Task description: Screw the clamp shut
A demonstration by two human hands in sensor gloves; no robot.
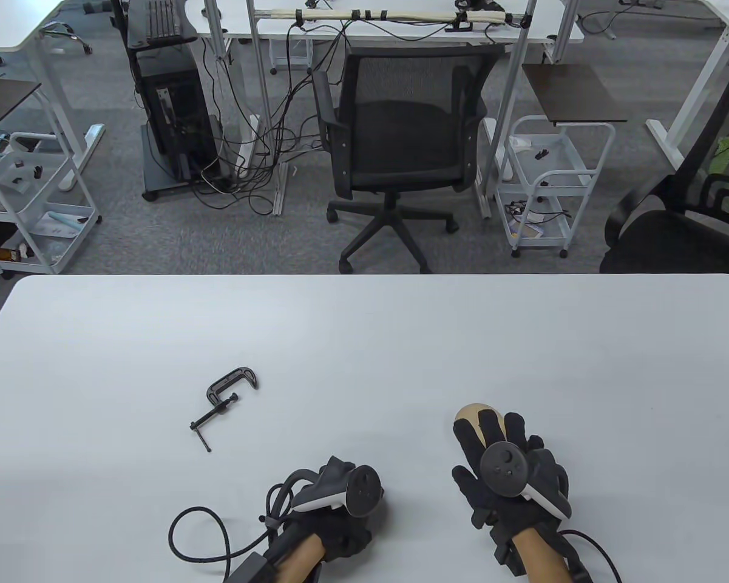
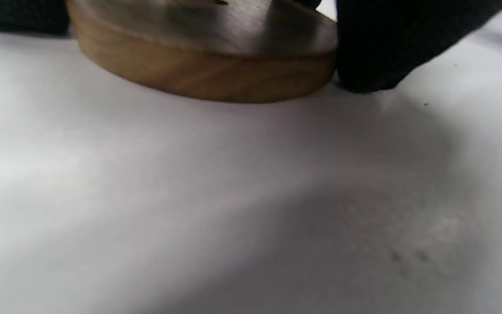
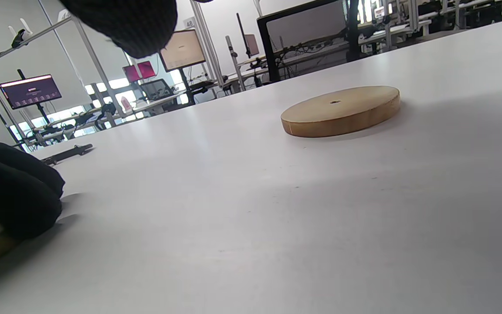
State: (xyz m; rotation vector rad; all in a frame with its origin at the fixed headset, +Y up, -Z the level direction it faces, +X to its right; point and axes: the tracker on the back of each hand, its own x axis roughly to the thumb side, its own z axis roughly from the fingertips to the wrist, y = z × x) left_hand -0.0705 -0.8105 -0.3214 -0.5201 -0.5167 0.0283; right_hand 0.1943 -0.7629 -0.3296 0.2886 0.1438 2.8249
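Clamp: black C-type, lying flat on the white table, untouched, screw backed well out with a gap at the jaw; tightening not yet begun, by my judgement. Left hand: near the clamp, toward the table's front edge, well apart from it, holding nothing visible; finger spread cannot be told. Right hand: further right of the clamp, fingers spread flat, resting on a wooden disc, touching no part of the clamp
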